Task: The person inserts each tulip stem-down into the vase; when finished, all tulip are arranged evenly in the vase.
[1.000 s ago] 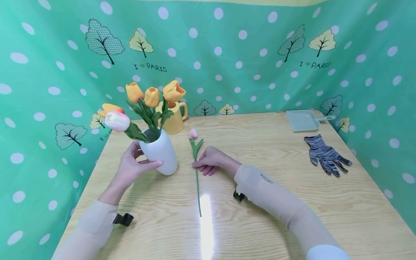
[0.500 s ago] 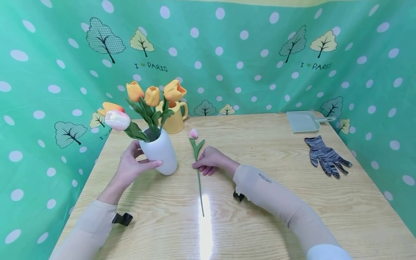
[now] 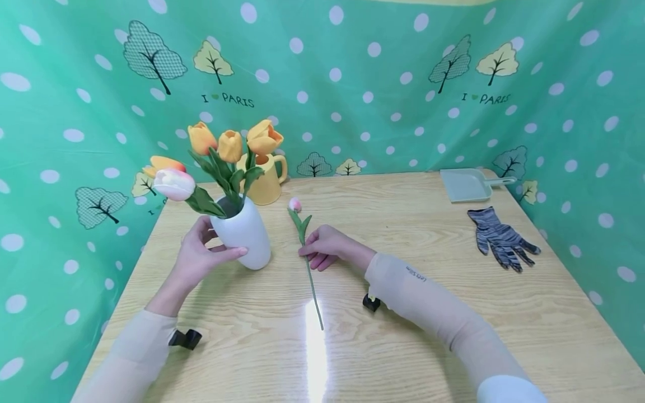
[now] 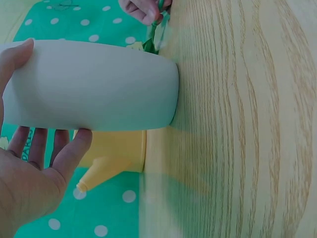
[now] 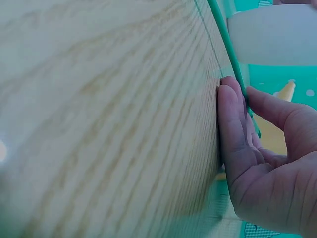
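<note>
On the left of the head view, my left hand point(image 3: 199, 254) holds a white vase point(image 3: 247, 235) around its side. In the left wrist view the thumb is on one side of the vase point(image 4: 94, 84), the fingers on the other, its base at the tabletop. Several orange tulips point(image 3: 230, 146) and a pale pink-white tulip point(image 3: 174, 184) stand in it, leaning various ways. To its right, my right hand point(image 3: 326, 246) pinches a single small pink tulip point(image 3: 301, 226) by its stem, low over the table. The right wrist view shows the green stem point(image 5: 225, 39) between thumb and fingers.
Behind the vase stands a yellow mug point(image 3: 267, 182). A pale green dustpan point(image 3: 466, 186) and a grey striped glove point(image 3: 501, 238) lie at the right on the wooden table point(image 3: 403, 224). A green dotted curtain point(image 3: 353, 101) surrounds the back and sides.
The lower end of the single tulip's stem has swung to the right in my right hand. My left hand keeps its hold on the vase. The head view has shifted slightly.
</note>
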`<state>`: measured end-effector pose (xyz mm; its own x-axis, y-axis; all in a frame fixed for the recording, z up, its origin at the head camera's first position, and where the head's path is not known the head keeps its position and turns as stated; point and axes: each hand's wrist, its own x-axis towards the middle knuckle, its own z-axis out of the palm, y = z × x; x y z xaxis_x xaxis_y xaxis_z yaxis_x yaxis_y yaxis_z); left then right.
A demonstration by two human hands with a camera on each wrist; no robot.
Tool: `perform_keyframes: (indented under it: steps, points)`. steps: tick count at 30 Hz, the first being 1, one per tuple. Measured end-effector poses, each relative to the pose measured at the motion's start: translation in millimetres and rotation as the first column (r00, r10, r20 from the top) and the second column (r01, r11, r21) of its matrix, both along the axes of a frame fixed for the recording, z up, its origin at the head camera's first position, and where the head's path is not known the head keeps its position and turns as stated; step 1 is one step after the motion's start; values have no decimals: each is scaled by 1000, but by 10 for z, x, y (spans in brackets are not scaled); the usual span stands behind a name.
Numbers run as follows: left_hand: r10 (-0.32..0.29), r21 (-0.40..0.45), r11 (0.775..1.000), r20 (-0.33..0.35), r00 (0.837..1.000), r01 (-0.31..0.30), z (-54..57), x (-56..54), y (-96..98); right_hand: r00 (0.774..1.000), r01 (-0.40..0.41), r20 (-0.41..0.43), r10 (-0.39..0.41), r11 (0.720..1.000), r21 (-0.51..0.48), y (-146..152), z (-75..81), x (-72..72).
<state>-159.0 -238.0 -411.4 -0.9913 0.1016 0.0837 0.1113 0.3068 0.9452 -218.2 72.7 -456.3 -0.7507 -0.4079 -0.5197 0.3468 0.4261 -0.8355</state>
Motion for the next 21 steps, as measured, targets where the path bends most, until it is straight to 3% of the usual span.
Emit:
perform_keyframes:
  steps: [7,21]
  points:
    - [0,6,1000,-4,1000,0,8,4,-8,1000,15,10,-14,998,-61,32,-9,2]
    - [1,-9,1000,-20,1000,-1,13,21,-4,998,19,62,-10,990,-143,202,124,-9]
